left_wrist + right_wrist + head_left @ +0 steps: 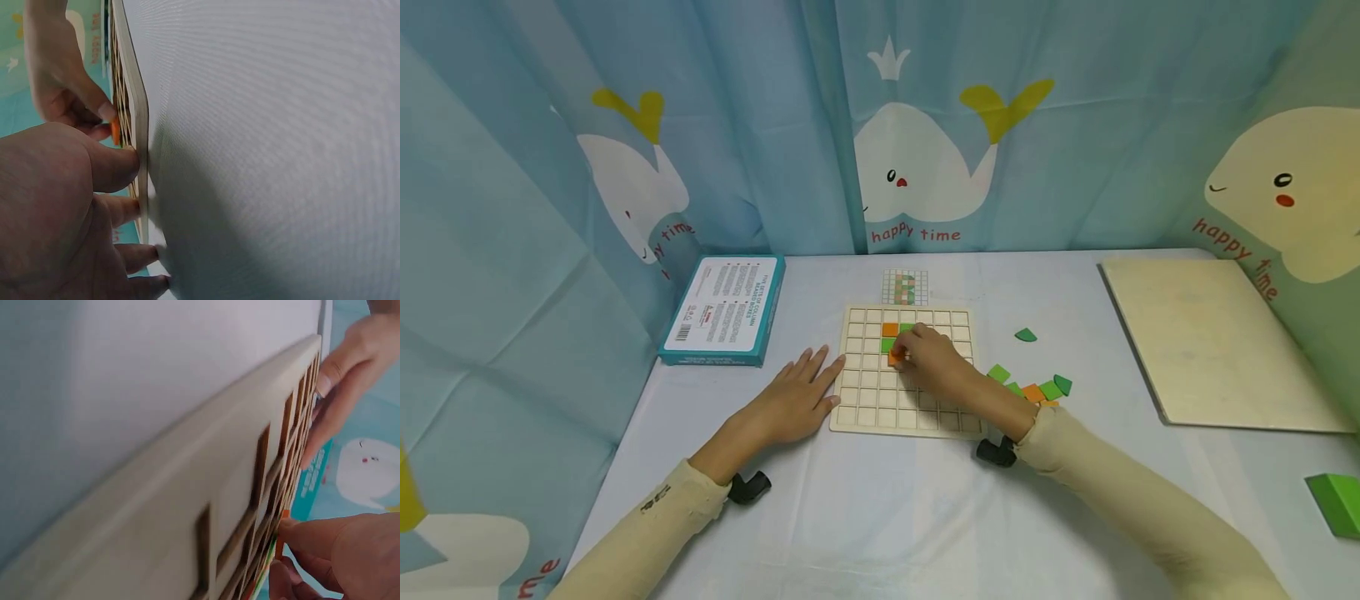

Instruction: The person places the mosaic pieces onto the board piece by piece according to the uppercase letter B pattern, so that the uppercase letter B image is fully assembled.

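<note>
On the white counter [850, 517], the left hand [800, 396], fingers spread, touches the grid board [910, 431], seemingly steadying it, while the right hand [934, 360] pinches 1 orange tile [892, 360] at its cells, perhaps for precise alignment.

teal box [724, 307] near a whale-print curtain [782, 142]

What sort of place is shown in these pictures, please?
Probably a curtained-off play or activity corner, though the pictures do not show what lies beyond. Blue whale-print curtains hang around a white-covered table, where a wooden grid board holds coloured tiles.
</note>
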Available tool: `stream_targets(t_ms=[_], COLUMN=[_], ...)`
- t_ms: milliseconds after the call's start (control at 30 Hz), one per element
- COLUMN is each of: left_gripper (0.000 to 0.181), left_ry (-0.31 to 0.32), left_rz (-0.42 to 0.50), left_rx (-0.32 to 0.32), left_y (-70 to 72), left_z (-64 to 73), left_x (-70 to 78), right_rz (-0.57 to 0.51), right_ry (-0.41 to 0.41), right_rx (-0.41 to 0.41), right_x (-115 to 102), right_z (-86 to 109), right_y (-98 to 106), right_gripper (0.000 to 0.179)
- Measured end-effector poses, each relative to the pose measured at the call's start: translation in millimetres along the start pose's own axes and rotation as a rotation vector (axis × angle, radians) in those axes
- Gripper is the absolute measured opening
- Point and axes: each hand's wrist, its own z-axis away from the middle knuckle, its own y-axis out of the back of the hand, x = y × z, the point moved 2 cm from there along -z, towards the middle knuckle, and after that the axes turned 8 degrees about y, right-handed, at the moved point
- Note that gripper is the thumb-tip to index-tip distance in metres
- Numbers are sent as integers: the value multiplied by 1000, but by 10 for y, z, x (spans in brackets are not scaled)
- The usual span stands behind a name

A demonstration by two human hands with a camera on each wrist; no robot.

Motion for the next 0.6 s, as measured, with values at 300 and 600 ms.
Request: stream_targets(t_ms=[300,600], left_gripper=[66,66], left_ry=[-4,-4], left_rz=[-10,4], left_rx=[-1,3], left_y=[3,6], left_z=[7,11], left_x=[-11,5], right_rz=[24,-9], right_ry=[30,-10], right_rx=[29,12], right_x=[-114,-97], right_z=[-60,24], right_y=[-75,20], right_gripper=[12,17])
